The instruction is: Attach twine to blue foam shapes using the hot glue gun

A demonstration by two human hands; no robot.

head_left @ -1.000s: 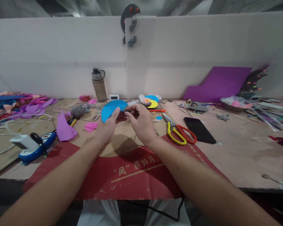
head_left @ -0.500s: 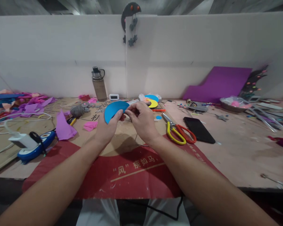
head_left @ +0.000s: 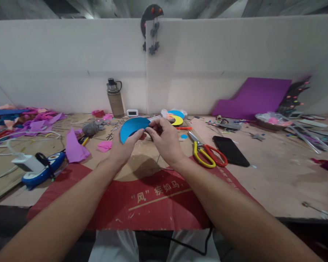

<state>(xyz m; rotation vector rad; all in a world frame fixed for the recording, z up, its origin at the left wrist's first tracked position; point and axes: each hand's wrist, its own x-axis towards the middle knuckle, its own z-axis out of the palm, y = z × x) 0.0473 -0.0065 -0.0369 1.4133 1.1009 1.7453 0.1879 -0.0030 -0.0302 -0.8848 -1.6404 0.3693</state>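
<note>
A blue crescent-shaped sheet (head_left: 132,126) is raised above the table, gripped along its lower edge by the thumb and fingers of my left hand (head_left: 123,147). Close against its right end, the fingertips of my right hand (head_left: 165,140) are pinched together; what lies between them is hidden. A thin thread (head_left: 157,158) shows below my right hand and runs down to the brown cardboard. To the right rest scissors (head_left: 203,151) with one yellow and one red handle, blades partly apart. A small blue scrap (head_left: 183,136) lies near the blades.
A black phone (head_left: 231,151) lies beside the scissors. Behind stand a bottle (head_left: 115,98) and a small white digital device (head_left: 132,112). Grey yarn (head_left: 90,128), pink scraps (head_left: 104,146) and a blue power strip (head_left: 43,174) with cables are on the left. Red-printed cardboard (head_left: 158,207) covers the front edge.
The blue crescent has tilted slightly in my left hand. My right fingertips have shifted a little at its right end. Everything on the table stays put.
</note>
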